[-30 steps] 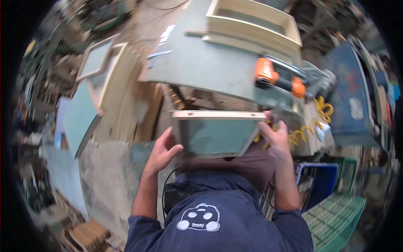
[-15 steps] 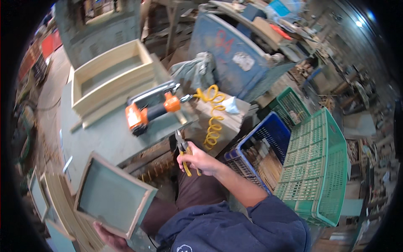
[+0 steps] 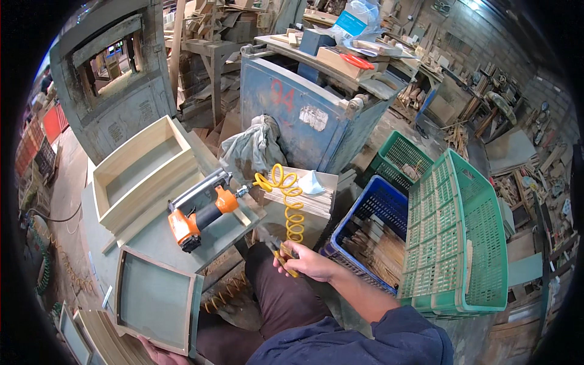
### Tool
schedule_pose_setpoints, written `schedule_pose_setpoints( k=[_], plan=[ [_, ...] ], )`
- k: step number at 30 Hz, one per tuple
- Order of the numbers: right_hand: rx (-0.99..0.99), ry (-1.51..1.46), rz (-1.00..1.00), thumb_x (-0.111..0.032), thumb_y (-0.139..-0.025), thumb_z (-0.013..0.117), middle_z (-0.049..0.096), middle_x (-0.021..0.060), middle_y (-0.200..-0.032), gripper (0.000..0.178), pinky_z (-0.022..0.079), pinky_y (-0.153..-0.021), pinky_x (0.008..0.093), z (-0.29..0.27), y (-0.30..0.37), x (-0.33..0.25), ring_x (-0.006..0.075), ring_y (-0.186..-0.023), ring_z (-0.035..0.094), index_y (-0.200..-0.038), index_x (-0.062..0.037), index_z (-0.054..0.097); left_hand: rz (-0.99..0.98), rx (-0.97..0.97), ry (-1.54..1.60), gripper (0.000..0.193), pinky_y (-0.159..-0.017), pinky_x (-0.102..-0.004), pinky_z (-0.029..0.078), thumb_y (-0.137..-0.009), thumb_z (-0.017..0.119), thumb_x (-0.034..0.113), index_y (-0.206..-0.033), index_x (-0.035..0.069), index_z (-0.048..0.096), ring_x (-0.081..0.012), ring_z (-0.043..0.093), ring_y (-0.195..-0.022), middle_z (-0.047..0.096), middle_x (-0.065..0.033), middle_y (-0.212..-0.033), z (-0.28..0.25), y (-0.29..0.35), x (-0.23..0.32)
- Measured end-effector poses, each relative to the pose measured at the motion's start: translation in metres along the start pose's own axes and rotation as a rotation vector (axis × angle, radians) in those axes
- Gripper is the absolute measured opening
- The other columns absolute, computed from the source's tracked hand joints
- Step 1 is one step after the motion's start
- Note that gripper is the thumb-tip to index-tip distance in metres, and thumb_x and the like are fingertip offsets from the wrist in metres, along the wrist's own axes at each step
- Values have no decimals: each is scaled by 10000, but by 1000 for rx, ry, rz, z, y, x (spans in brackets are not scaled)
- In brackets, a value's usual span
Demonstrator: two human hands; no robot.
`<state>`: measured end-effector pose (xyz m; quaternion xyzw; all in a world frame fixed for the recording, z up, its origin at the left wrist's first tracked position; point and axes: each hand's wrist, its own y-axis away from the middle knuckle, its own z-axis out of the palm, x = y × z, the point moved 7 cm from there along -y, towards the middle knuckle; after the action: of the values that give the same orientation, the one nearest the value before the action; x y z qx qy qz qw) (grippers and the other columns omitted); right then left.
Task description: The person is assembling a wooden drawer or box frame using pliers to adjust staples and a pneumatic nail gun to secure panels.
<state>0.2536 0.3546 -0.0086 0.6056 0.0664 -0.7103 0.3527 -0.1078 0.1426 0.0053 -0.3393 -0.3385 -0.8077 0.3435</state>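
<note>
In my right hand [image 3: 307,263] is a pair of pliers [image 3: 285,265] with yellow handles; my fingers wrap round the handles and the jaws point up and left. My left hand [image 3: 163,354] grips the lower edge of a shallow wooden frame [image 3: 155,298] with a grey-green panel, tilted at the near edge of the workbench. Part of that hand is cut off by the lower border. Beyond the frame, an orange and black nail gun [image 3: 207,216] lies on the bench, joined to a coiled yellow air hose [image 3: 294,220].
A pale wooden box frame [image 3: 143,167] rests on the grey bench [image 3: 97,234]. Blue [image 3: 365,258] and green [image 3: 453,243] plastic crates stand at my right. Ahead is a large blue metal bin [image 3: 292,103] with a cloth [image 3: 252,146] against it. More frames [image 3: 103,337] lean at lower left.
My view has tilted up and shifted, so the bench things sit lower. The pliers have moved lower and closer to my knee. The wooden frame is turned more upright in view, still in my left hand.
</note>
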Motion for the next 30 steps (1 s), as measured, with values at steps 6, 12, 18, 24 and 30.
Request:
schedule_pose_setpoints(
  k=[6,12,18,24,30],
  plan=[
    [-114,-72,-52,54,-793,503,552,111,-1042,204,477,-772,308,36,-13,-13,166,-930,567,-964,-53,528,-72,-46,272,500,-1046,-419,341,-949,461,362,-1348,67,397,-263,429,-1225,459,-83,-1346,-27,-28,-5],
    [-481,127,-47,67,-819,446,574,148,-1167,231,473,-867,330,124,-3,-17,197,-1027,587,-1022,22,548,151,-14,190,302,-898,-377,454,-960,434,320,-1099,73,538,-230,559,-1008,598,-78,-1067,-6,-14,14],
    [-492,141,-22,93,-671,400,607,186,-1029,152,484,-803,334,176,11,-22,213,-864,591,-756,8,493,266,39,134,293,-725,-292,493,-955,478,339,-1030,69,561,-150,591,-829,613,-39,-913,15,5,35],
    [88,-66,-697,-9,-850,443,519,182,-1055,56,432,-761,314,134,-20,-49,204,-829,512,-880,-47,472,317,-179,304,328,-809,-292,491,-970,461,291,-1186,46,497,-145,589,-944,599,-60,-1050,-1,20,61],
    [-23,544,-610,-71,-875,499,525,109,-1132,163,423,-846,316,157,-105,-1,195,-975,527,-1031,-26,513,260,-204,418,323,-766,-304,509,-972,430,366,-1065,94,576,-154,616,-860,632,-31,-953,-16,14,71]
  ],
)
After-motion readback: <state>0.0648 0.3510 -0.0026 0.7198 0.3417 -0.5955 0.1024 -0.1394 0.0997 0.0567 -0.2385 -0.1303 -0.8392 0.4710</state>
